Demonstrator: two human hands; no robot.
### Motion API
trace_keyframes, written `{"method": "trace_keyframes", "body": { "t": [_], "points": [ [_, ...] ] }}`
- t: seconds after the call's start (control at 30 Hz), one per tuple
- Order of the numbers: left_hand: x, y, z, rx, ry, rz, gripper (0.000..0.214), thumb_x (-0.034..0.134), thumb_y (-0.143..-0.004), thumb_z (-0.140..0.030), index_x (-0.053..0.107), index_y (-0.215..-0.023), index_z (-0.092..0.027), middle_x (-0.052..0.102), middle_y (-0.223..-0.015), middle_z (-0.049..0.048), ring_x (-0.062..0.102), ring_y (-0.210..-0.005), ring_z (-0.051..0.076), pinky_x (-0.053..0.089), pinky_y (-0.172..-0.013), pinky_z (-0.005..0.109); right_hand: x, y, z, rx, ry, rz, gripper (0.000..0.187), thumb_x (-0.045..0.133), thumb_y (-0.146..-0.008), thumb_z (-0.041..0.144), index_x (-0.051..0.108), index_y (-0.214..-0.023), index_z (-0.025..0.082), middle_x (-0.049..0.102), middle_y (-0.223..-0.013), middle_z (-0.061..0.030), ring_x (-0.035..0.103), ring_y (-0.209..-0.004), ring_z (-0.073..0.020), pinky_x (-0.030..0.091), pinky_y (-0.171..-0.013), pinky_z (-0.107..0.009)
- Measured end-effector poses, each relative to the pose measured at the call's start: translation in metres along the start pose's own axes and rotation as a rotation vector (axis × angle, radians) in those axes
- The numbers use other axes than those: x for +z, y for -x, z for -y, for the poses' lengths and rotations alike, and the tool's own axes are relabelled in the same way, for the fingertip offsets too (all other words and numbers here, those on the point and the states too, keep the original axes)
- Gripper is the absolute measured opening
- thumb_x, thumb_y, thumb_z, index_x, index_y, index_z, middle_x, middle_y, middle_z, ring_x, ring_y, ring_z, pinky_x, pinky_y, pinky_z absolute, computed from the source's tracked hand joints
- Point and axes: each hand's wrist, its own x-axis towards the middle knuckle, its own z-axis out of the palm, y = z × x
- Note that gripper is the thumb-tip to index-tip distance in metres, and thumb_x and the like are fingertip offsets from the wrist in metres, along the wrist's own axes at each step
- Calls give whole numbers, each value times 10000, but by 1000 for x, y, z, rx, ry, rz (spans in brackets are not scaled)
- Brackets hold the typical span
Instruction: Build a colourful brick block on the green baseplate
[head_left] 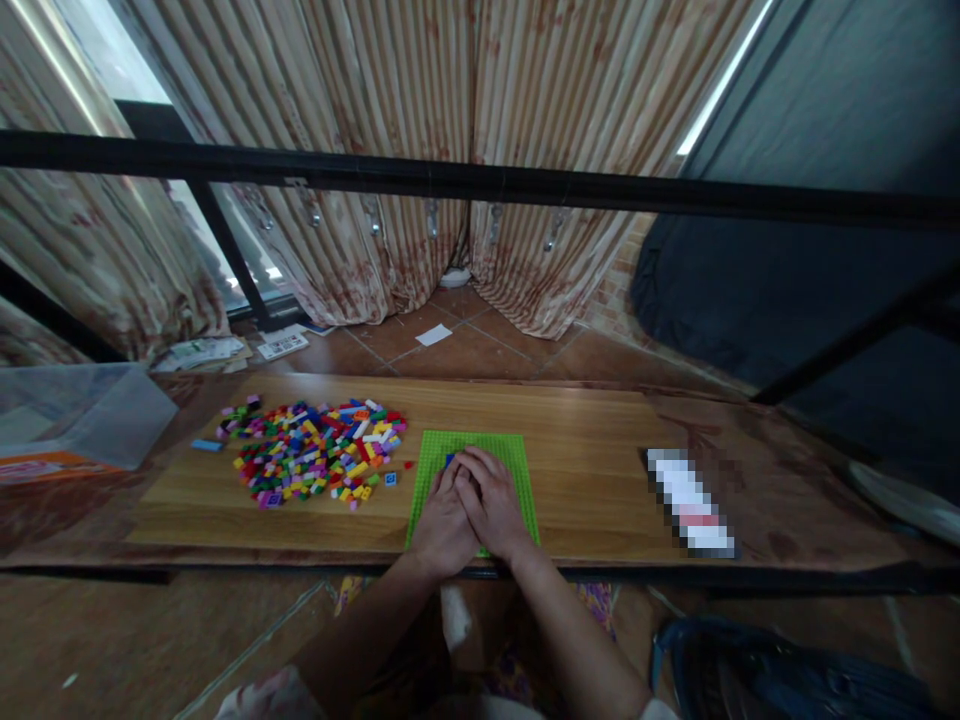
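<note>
A green studded baseplate (508,452) lies flat on the wooden board near its front edge. Both my hands rest on top of it, side by side and touching. My left hand (442,520) has its fingers bent together over a small blue brick (448,460) on the plate. My right hand (491,500) lies next to it, fingers curled down and pressed close to the left hand's fingertips. Whether the right fingers hold anything is hidden. A heap of several small coloured bricks (319,450) is spread out to the left of the plate.
The wooden board (600,470) sits on a dark table. A clear plastic box (82,410) stands at far left. A blurred-out flat object (690,500) lies at the right. A black bar (480,180) crosses above. Curtains and tiled floor lie beyond.
</note>
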Motion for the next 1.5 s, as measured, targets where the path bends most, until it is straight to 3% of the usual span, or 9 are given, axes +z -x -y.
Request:
{"method": "trace_keyframes", "body": {
  "t": [0.23,1.13,1.5],
  "points": [
    [-2,0,2,-9,38,5,547,510,-827,-210,462,-1362,-110,513,-1374,161,337,-1357,279,299,-1113,480,0,-1,-1,2,-8,-1,362,460,-935,312,594,-1268,258,568,-1328,-59,485,-1246,-213,363,-1081,-440],
    [1,0,2,-22,21,2,521,513,-858,-230,466,-1366,-122,473,-1415,156,340,-1354,289,305,-1107,487,1,0,-2,1,-1,-8,356,456,-938,316,601,-1258,258,570,-1328,-61,486,-1251,-213,372,-1078,-437],
    [1,2,9,52,216,-65,618,530,-771,-107,447,-1383,-96,504,-1390,163,321,-1399,273,303,-1160,523,1,1,-7,-6,-19,-6,372,436,-955,379,598,-1267,259,579,-1314,-75,504,-1235,-221,385,-1068,-448]
  ]
}}
